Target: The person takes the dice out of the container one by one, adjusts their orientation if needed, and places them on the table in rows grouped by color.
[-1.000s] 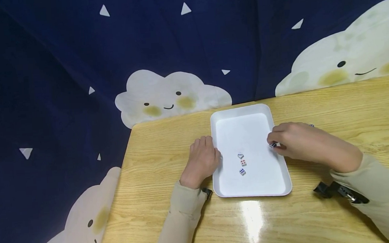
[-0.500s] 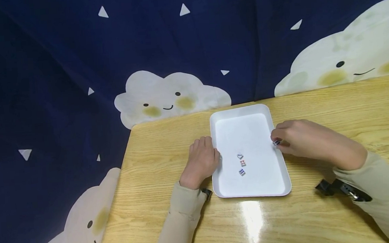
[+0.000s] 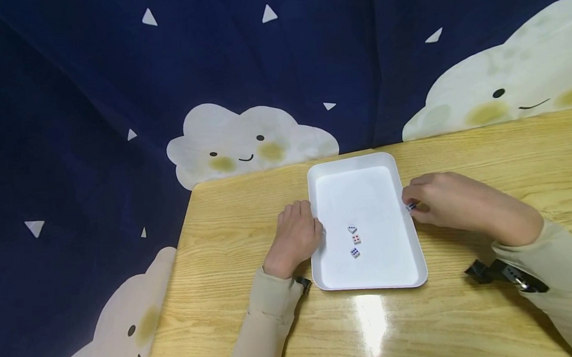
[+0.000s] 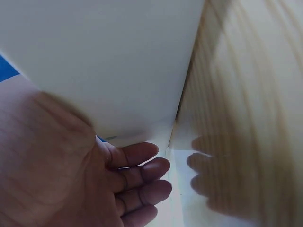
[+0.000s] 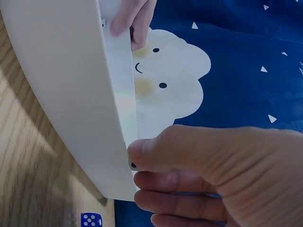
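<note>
In the head view, my left hand (image 3: 298,230) grips the left wall of a white tray (image 3: 363,283), its thumb over the rim inside. The left wrist view shows its other fingers (image 4: 154,191) bent along the outer wall. My right hand (image 3: 447,200) pinches a small white die (image 3: 411,206) with dark pips between thumb and fingertips, right at the tray's right rim. In the right wrist view this die (image 5: 133,165) is mostly covered by the thumb. Three white dice lie on the tray floor: an upper die (image 3: 352,228), a red-pipped die (image 3: 356,239) and a lower die (image 3: 355,253).
On the table outside the tray, a blue die (image 5: 91,220) with white pips shows in the right wrist view. The wooden table (image 3: 239,215) reaches back to a dark blue curtain (image 3: 257,59) with clouds. Black straps (image 3: 509,276) sit at the wrists.
My right hand has drifted right and slightly away, carrying the die from just inside the tray to its right rim. The left hand keeps its grip; the dice in the tray stay put.
</note>
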Demonstrator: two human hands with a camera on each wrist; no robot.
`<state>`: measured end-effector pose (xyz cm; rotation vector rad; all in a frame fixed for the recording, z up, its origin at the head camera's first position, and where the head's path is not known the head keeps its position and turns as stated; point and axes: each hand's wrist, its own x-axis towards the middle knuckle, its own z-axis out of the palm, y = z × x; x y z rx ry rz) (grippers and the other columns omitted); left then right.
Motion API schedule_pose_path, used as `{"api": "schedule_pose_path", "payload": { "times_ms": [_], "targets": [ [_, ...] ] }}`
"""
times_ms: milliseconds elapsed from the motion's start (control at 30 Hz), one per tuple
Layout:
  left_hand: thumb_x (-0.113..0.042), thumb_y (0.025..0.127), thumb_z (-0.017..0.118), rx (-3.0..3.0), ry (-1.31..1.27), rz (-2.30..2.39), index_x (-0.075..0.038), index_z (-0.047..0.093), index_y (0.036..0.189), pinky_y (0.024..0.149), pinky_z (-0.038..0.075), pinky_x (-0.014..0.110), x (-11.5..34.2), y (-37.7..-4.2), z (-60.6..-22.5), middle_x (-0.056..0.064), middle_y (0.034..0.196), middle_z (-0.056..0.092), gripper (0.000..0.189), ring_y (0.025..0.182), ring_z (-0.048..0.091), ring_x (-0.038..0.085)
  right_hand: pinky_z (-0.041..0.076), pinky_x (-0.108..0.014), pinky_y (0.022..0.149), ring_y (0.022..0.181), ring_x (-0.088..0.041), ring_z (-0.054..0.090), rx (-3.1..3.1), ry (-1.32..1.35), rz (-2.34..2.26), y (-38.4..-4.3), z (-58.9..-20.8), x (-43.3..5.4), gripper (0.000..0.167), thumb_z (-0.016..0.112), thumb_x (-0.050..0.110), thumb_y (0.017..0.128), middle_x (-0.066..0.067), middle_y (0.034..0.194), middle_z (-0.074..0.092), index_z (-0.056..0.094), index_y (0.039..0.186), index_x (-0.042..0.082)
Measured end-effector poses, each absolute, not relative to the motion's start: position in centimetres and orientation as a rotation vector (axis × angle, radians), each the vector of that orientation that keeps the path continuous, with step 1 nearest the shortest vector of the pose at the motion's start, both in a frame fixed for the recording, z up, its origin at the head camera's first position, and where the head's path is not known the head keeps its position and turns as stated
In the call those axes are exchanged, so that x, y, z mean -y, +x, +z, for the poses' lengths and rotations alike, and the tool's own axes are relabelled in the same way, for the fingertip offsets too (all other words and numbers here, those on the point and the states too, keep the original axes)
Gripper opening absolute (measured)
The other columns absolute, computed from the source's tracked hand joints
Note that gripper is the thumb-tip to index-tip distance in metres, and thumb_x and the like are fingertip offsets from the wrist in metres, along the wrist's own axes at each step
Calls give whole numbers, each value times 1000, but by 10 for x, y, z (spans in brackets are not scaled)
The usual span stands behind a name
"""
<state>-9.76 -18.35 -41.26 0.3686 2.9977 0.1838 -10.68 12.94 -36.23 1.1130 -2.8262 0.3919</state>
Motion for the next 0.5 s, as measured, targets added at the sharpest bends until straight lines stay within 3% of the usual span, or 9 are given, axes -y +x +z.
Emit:
{"api": "schedule_pose_path", "payload": {
  "times_ms": [500],
  "targets": [
    [-24, 105, 37, -3000, 361, 204, -4, 49, 108, 82, 37, 34, 182, -97, -411, 8, 96, 47, 24, 87, 40, 25, 36, -24, 61, 67, -6, 42, 2866, 1058, 384, -114, -362, -142, 29, 79, 6, 81, 9, 72, 50, 57, 73, 23]
  ]
}}
